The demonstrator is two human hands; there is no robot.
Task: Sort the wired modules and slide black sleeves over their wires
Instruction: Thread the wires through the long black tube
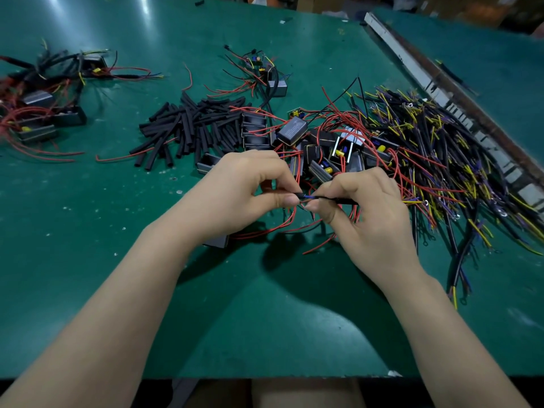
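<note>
Two hands meeting thumb to thumb above green mat [88, 201]: left hand [244, 192] pinching blue wire [307, 197] between thumb and curled forefinger, right hand [362, 207] clamped on black sleeve [338, 199] running rightward under its fingers. Wire tip entering sleeve mouth between the thumbs. Both forearms angled inward, wrists raised; module pile [318, 142] just beyond knuckles, loose sleeves [188, 128] farther left.

We are at an electronics assembly workshop bench. A green work mat [88, 201] covers the table, strewn with loose piles: black sleeve pieces [188, 128], small boxed modules with red wires [318, 148] and a tangle of yellow, purple and black leads [426, 148]. Blurred cardboard boxes [477, 7] stand behind.
</note>
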